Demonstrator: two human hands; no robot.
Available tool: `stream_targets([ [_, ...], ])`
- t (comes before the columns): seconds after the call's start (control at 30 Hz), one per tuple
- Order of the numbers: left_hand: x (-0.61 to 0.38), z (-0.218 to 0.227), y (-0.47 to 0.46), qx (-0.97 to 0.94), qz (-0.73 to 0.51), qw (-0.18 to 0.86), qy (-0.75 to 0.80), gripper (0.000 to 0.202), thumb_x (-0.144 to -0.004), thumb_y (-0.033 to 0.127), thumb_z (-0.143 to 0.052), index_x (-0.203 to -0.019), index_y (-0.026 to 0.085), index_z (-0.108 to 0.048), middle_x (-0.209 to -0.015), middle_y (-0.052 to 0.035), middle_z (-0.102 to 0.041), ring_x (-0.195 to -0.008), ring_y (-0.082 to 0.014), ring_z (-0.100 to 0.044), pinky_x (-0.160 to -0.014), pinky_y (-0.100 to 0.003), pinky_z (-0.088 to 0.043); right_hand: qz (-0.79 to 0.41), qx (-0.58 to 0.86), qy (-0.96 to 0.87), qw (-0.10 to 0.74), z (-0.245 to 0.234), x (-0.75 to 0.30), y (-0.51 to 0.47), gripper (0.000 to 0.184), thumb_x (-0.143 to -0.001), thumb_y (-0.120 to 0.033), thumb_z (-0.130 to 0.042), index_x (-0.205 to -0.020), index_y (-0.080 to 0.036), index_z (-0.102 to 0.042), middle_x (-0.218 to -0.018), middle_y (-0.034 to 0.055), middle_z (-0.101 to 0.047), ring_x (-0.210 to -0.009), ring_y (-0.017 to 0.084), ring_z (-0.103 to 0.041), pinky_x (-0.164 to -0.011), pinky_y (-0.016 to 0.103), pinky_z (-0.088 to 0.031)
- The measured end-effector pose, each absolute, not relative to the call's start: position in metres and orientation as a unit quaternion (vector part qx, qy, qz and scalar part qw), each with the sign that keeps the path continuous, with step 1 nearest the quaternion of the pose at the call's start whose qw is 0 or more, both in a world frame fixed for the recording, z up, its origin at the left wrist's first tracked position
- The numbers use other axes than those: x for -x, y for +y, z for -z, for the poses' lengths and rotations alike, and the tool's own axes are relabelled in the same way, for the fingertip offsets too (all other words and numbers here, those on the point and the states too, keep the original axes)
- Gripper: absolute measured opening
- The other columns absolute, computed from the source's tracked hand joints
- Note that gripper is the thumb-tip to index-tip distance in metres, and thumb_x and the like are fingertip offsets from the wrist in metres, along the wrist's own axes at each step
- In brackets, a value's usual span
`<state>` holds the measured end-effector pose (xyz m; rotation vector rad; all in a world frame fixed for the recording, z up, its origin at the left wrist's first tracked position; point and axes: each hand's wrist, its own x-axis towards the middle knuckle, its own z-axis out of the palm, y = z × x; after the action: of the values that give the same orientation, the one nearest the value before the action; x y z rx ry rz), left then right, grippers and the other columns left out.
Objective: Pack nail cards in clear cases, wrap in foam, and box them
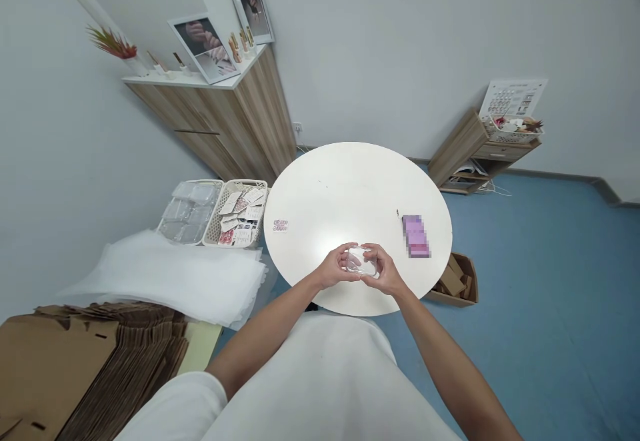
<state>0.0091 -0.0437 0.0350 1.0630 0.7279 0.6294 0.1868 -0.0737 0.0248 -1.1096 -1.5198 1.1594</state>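
Directly ahead of you, the round white surface (350, 181) fills the middle of the view, and what you have in hand sits over its near edge. Off to your left lie a stack of flat cardboard blanks (85, 354) and, beyond it, a pile of white foam sheets (170, 274). Past those stand two baskets side by side — the left basket (200, 182) with clear cases, the right basket (249, 182) with printed cards.

Your left grip (334, 269) and right grip (384, 273) meet just above the surface, both clamped on a small clear case (363, 262), one at each end. The case lies between the two grips, its long axis running left to right across you, so neither hand is nearer than the other.

A purple pack (416, 236) rests on the surface near your right grip — farther from you and to the right, not touching. A small card (281, 226) lies by the left rim, well apart from your left grip. Nothing stands between the grips and either item.
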Motion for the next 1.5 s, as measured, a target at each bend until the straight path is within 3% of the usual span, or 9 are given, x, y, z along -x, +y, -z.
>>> stream_targets([
  [0.13, -0.01, -0.037, -0.046, -0.486, -0.291, 0.755, 0.33, 0.081, -0.048, 0.017, -0.078, -0.119, 0.022, -0.041, -0.09, -0.0051, -0.056, -0.077, -0.0136, -0.056, -0.07, -0.03, -0.046, -0.478, 0.45, -0.589, 0.472, -0.024, -0.184, -0.071, 0.041, -0.056, -0.038, -0.069, -0.088, -0.024, -0.048, -0.109, 0.0086, -0.047, -0.095, 0.022, -0.051, -0.075, 0.035, -0.044],
  [0.43, -0.004, -0.049, -0.037, -0.428, -0.287, 0.788, 0.338, 0.078, -0.059, 0.019, -0.07, -0.127, 0.031, -0.032, -0.102, -0.0052, -0.052, -0.08, -0.012, -0.054, -0.069, -0.031, -0.048, -0.487, 0.444, -0.597, 0.457, -0.04, -0.188, -0.056, 0.042, -0.057, -0.035, -0.07, -0.091, -0.024, -0.049, -0.111, 0.0093, -0.046, -0.098, 0.023, -0.05, -0.077, 0.036, -0.044],
  [0.7, 0.005, -0.019, -0.04, -0.437, -0.277, 0.733, 0.442, 0.047, -0.061, 0.018, -0.069, -0.104, 0.016, -0.052, -0.081, -0.0028, -0.055, -0.063, -0.0083, -0.055, -0.065, -0.029, -0.047, -0.536, 0.474, -0.577, 0.393, -0.025, -0.193, -0.057, 0.045, -0.067, -0.047, -0.06, -0.103, -0.024, -0.048, -0.109, 0.0068, -0.051, -0.091, 0.02, -0.055, -0.079, 0.038, -0.044],
  [0.83, 0.007, -0.012, -0.044, -0.457, -0.277, 0.722, 0.439, 0.046, -0.06, 0.024, -0.07, -0.102, 0.016, -0.053, -0.079, -0.0021, -0.055, -0.061, -0.0076, -0.054, -0.062, -0.028, -0.046, -0.558, 0.527, -0.481, 0.423, -0.02, -0.192, -0.046, 0.043, -0.076, -0.058, -0.04, -0.097, -0.023, -0.052, -0.092, 0.0054, -0.059, -0.083, 0.02, -0.06, -0.078, 0.04, -0.046],
  [0.97, 0.006, -0.009, -0.047, -0.457, -0.279, 0.726, 0.432, 0.044, -0.06, 0.027, -0.07, -0.099, 0.016, -0.054, -0.08, -0.0024, -0.055, -0.062, -0.008, -0.055, -0.064, -0.029, -0.047, -0.579, 0.561, -0.404, 0.433, -0.011, -0.187, -0.036, 0.049, -0.075, -0.063, -0.036, -0.089, -0.021, -0.055, -0.077, 0.0052, -0.061, -0.064, 0.018, -0.062, -0.071, 0.04, -0.049],
  [1.07, 0.004, -0.006, -0.046, -0.448, -0.29, 0.722, 0.44, 0.042, -0.061, 0.027, -0.07, -0.099, 0.016, -0.054, -0.08, -0.0022, -0.054, -0.062, -0.0073, -0.054, -0.065, -0.029, -0.048, -0.586, 0.557, -0.387, 0.443, 0.002, -0.184, -0.037, 0.052, -0.074, -0.064, -0.033, -0.097, -0.022, -0.055, -0.085, 0.0071, -0.061, -0.065, 0.018, -0.062, -0.069, 0.038, -0.05],
  [1.23, 0.003, 0.007, -0.043, -0.433, -0.306, 0.705, 0.471, 0.042, -0.062, 0.025, -0.069, -0.101, 0.016, -0.054, -0.08, -0.0022, -0.054, -0.062, -0.0071, -0.054, -0.066, -0.029, -0.048, -0.524, 0.597, -0.389, 0.467, 0.028, -0.177, -0.063, 0.049, -0.079, -0.056, -0.032, -0.117, -0.028, -0.044, -0.107, 0.0077, -0.055, -0.085, 0.019, -0.059, -0.067, 0.033, -0.05],
  [1.5, -0.002, 0.046, -0.042, -0.416, -0.276, 0.68, 0.537, 0.04, -0.062, 0.02, -0.068, -0.099, 0.015, -0.054, -0.081, -0.0016, -0.051, -0.061, -0.0073, -0.054, -0.065, -0.028, -0.048, -0.473, 0.67, -0.405, 0.405, 0.049, -0.167, -0.102, 0.047, -0.07, -0.043, -0.052, -0.114, -0.024, -0.049, -0.112, 0.0078, -0.051, -0.083, 0.019, -0.056, -0.071, 0.036, -0.049],
])
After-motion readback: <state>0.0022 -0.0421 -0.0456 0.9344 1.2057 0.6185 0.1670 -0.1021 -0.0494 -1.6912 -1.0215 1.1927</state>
